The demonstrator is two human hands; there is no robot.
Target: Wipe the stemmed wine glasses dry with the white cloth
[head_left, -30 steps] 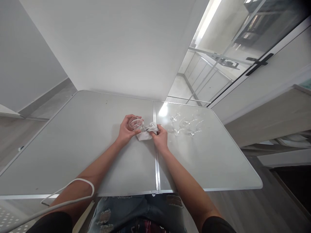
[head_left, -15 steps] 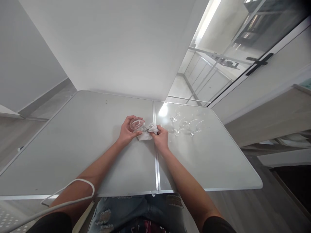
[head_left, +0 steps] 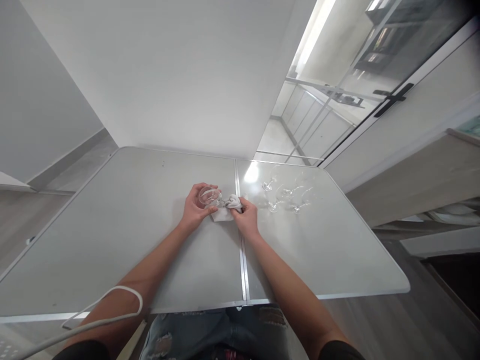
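My left hand [head_left: 195, 210] is wrapped round the bowl of a clear wine glass [head_left: 208, 195], held on its side just above the white table [head_left: 123, 225]. My right hand [head_left: 247, 217] is closed on a bunched white cloth [head_left: 228, 206] that covers the glass's stem end. Both hands meet near the table's middle seam. The stem and foot of the held glass are hidden by the cloth.
Several clear wine glasses [head_left: 287, 192] stand on the right half of the table, just right of my right hand. A white cable [head_left: 112, 307] loops over my left forearm. A white wall rises behind the table; glass doors are at the right.
The hands have barely moved; the cloth looks bunched tighter around the glass's stem. The camera has tilted slightly, shifting the table lower in view.
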